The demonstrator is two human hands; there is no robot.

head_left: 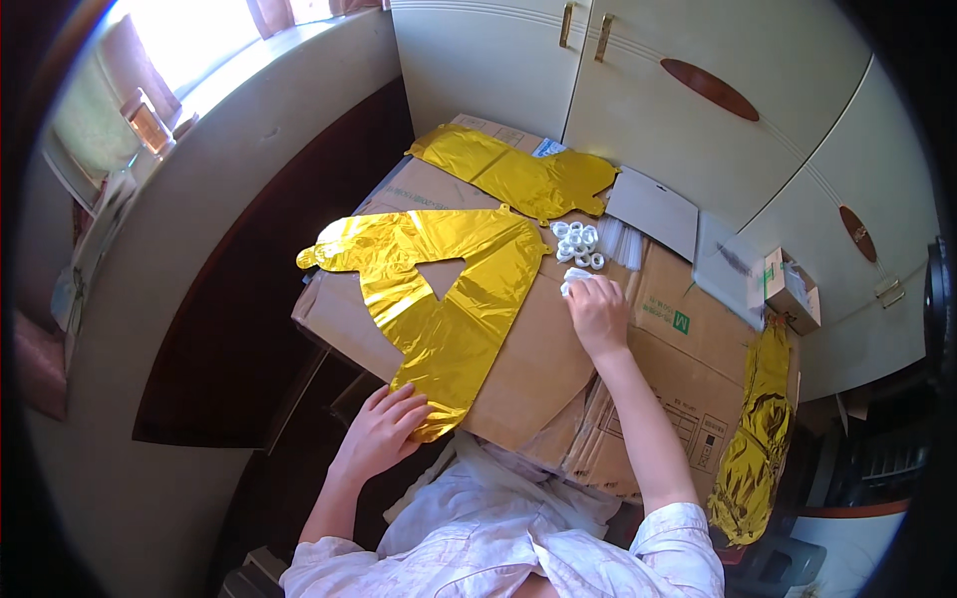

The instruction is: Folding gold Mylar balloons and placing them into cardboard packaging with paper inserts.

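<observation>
A flat gold foil balloon [454, 284] with a triangular cut-out lies on the cardboard in front of me. My left hand [384, 429] rests on its near lower corner, fingers laid over the foil and slightly bent; the thumb is partly hidden. Over to the right, my right hand [600, 311] is closed at the fingertips on a small white roll [575, 278], partly covered by the fingers. Just beyond it sits a cluster of several small white rolls [578, 242]. Clear thin strips [623, 244] lie beside that cluster.
Flattened cardboard [528, 369] covers the work surface. Another gold foil balloon [518, 174] lies at the back, and crumpled gold foil [755, 439] hangs over the right edge. A grey-white board [653, 211], a clear bag [728, 269] and a small open box [793, 289] stand near the cabinets [738, 60].
</observation>
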